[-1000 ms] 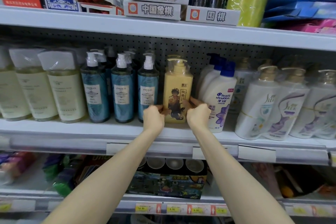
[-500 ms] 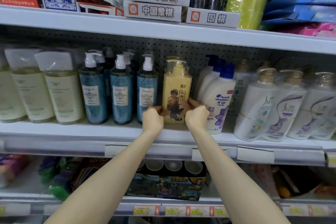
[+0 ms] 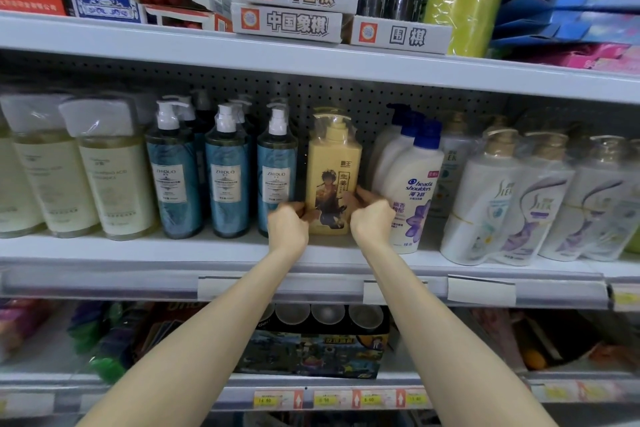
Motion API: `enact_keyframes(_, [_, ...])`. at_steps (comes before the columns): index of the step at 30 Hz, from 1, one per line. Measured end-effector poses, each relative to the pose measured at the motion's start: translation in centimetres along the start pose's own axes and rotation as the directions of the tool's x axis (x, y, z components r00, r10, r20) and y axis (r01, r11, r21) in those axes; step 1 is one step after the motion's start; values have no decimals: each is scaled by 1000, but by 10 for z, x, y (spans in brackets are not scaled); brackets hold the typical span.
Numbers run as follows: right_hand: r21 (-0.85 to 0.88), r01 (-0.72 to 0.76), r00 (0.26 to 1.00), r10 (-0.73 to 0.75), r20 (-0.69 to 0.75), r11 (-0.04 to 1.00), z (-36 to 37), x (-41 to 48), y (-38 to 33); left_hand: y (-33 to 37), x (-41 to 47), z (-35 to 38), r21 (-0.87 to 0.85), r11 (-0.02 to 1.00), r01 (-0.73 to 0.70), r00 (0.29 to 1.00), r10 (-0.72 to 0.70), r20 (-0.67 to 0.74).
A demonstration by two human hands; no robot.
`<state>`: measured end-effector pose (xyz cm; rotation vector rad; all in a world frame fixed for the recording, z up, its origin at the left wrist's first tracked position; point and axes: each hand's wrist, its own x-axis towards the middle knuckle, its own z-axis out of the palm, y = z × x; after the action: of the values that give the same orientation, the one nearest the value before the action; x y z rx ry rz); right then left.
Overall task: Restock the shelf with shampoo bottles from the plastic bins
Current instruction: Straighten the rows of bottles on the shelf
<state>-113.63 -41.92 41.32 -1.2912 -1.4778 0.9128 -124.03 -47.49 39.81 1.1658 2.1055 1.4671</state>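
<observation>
Two grips (bare hands) clamp yellow shampoo bottle [image 3: 333, 173] low on its sides: left grip [image 3: 288, 227] at left side, right grip [image 3: 371, 218] at right side, fingers curled round. Bottle upright on middle shelf [image 3: 173, 253], front row, between blue ZHIDUO bottle [image 3: 277, 170] and white Head & Shoulders bottle [image 3: 417, 184]. Clear wrap over pump.

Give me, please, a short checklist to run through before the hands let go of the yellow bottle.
1. The yellow bottle stands upright: ok.
2. Its label faces front: ok.
3. Its base sits on the shelf: ok.
4. The left hand and right hand grip its lower sides: ok.
5. It is apart from the blue ZHIDUO bottle and the Head & Shoulders bottle: cannot tell, the hands hide the lower gaps.
</observation>
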Motion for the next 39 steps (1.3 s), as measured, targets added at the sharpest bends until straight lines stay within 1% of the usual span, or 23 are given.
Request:
enact_keyframes(3, [2, 13, 1000, -13, 5, 1000, -2, 0, -2, 1, 0, -1, -6, 1000, -5, 1000, 5, 11])
enact_keyframes(6, [-42, 23, 1000, -23, 11, 999, -5, -3, -3, 2, -2, -2, -4, 1000, -8, 999, 9, 31])
enact_keyframes(11, [-47, 128, 991, -127, 38, 991, -17, -21, -6, 4, -12, -9, -23, 999, -27, 1000, 27, 5])
enact_keyframes(15, [37, 182, 983, -182, 4, 983, -32, -33, -5, 8, -25, -14, -13, 998, -62, 998, 62, -18])
enact_keyframes(18, [126, 175, 984, -176, -3, 976, -55, -41, -3, 19, -40, -12, -31, 996, -89, 995, 87, -44])
enact_keyframes(22, [146, 181, 983, -181, -14, 973, -94, -43, 5, 37, -64, 0, -97, 992, -81, 997, 80, -21])
enact_keyframes(26, [130, 191, 979, -198, 41, 973, -135, -41, 11, 55, -86, 18, -144, 986, -88, 996, 92, 20])
enact_keyframes(30, [91, 195, 969, -206, 135, 977, -164, -35, 17, 72, -104, 34, -161, 985, -66, 998, 69, 13])
enact_keyframes(35, [80, 149, 959, -163, 231, 986, -175, -27, 22, 80, -111, 49, -157, 987, -30, 1000, 30, -6])
enact_keyframes(39, [106, 109, 943, -137, 302, 988, -172, -19, 23, 84, -106, 55, -168, 986, -3, 1000, 7, 19])
